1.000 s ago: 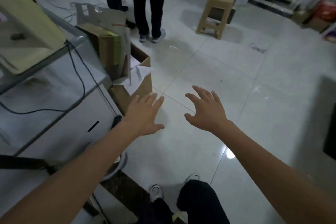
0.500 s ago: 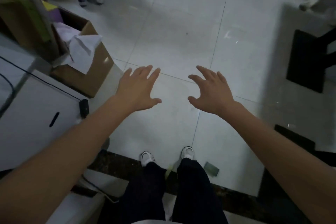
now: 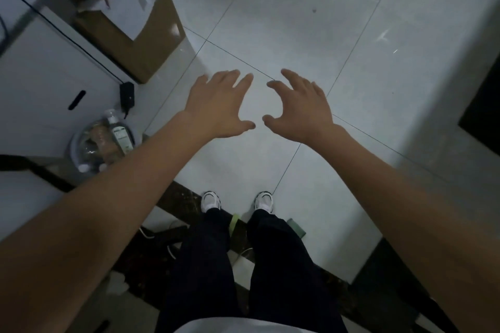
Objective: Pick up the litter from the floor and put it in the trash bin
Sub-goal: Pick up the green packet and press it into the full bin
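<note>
Grips unladen: our left grip [image 3: 216, 108] and right grip [image 3: 300, 108], fingers spread, above white tiled floor [image 3: 351, 35]. Small grey-green flat scrap [image 3: 296, 227], possibly litter, beside our right white shoe [image 3: 263, 201]; round white bin [image 3: 73, 149] leftward.

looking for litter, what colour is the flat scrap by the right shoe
Dull grey-green. The flat scrap shows best in the head view.

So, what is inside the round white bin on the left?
Clear plastic bottles lie in the bin; one labelled bottle stands out at its right. The left forearm covers the near right rim, so anything there is hidden.
</note>
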A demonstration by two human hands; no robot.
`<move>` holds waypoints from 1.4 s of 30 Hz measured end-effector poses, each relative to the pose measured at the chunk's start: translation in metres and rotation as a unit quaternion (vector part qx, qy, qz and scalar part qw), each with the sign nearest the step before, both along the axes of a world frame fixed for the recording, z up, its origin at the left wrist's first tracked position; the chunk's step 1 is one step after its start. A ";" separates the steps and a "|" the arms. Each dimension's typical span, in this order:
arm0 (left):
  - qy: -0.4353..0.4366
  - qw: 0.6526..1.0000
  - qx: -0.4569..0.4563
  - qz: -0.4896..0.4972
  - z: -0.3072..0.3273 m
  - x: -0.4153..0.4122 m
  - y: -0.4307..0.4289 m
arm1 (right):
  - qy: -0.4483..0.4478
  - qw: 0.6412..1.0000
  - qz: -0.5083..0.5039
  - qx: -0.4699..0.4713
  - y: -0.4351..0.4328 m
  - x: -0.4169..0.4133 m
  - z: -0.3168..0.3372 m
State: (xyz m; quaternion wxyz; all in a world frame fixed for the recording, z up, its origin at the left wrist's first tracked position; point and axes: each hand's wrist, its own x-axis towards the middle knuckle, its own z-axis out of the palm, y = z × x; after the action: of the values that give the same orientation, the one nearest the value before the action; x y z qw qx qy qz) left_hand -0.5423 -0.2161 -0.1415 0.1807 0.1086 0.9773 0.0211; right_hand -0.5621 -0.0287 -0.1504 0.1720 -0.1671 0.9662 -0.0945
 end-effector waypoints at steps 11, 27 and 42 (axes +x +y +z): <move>-0.048 0.995 -0.008 -0.082 -0.032 0.041 0.034 | -0.046 0.992 -0.118 0.014 0.058 0.073 -0.031; -0.104 0.965 0.002 -0.240 -0.103 0.113 0.119 | -0.111 0.952 -0.278 0.061 0.172 0.200 -0.072; -0.124 0.962 0.000 -0.243 -0.201 0.174 0.204 | -0.164 0.946 -0.278 0.029 0.233 0.277 -0.182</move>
State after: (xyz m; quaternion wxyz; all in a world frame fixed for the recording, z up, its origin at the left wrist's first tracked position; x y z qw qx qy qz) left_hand -0.3681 -0.0126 -0.3420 0.3005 0.3392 0.8914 -0.0097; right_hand -0.2849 0.2045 -0.3326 0.2997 0.1307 0.9351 -0.1365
